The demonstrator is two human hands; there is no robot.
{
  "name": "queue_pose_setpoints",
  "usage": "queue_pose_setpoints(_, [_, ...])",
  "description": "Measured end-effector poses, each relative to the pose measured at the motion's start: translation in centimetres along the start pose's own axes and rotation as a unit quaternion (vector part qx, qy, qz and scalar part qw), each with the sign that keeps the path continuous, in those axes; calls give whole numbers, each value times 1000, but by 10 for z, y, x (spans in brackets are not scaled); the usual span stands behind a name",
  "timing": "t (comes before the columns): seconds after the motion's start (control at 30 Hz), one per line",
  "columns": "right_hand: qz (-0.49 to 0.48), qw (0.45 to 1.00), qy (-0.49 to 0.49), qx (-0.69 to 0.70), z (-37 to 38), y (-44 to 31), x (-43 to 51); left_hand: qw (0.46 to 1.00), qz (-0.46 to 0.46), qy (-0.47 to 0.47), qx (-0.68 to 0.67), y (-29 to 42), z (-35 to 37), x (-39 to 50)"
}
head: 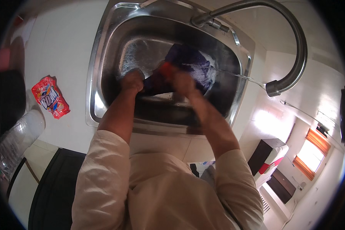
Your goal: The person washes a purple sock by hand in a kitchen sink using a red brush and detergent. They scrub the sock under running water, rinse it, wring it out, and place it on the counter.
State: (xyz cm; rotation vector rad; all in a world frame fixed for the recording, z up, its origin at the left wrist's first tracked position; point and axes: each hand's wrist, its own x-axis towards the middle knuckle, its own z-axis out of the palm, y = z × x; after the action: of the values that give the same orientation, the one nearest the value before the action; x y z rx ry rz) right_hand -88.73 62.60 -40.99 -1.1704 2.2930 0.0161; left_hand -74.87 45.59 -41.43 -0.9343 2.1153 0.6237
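Note:
A dark purple wet cloth [185, 56] lies in the basin of a stainless steel sink [115, 37]. Near the basin's left side, my left hand [133, 80] is closed on one end of the cloth. My right hand [184, 83], blurred, is over the cloth and closed on a red object [167, 70], too blurred to name; its underside is hidden. From the curved metal faucet [273, 87] on the right, a stream of water [233, 73] runs onto the cloth, with whitish foam or water around its right edge.
A red detergent packet [51, 97] lies on the white counter [66, 51] left of the sink. A large clear plastic container [20, 138] and a black object [7, 100] stand at the far left. The faucet's neck arches over the sink's right side.

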Motion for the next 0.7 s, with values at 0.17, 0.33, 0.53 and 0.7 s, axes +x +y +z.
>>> queue_pose_setpoints(0.17, [110, 977, 169, 64, -31, 121, 6, 999, -23, -19, -15, 1, -4, -1])
queue_pose_setpoints(0.33, [129, 845, 320, 409, -56, 110, -30, 999, -9, -29, 39, 11, -10, 1])
queue_pose_setpoints(0.53, [147, 854, 258, 427, -66, 101, -62, 966, 163, 198, -32, 77, -36, 7])
queue_pose_setpoints(0.7, [169, 844, 237, 450, -32, 113, -39, 904, 263, 227, -248, 144, -27, 38])
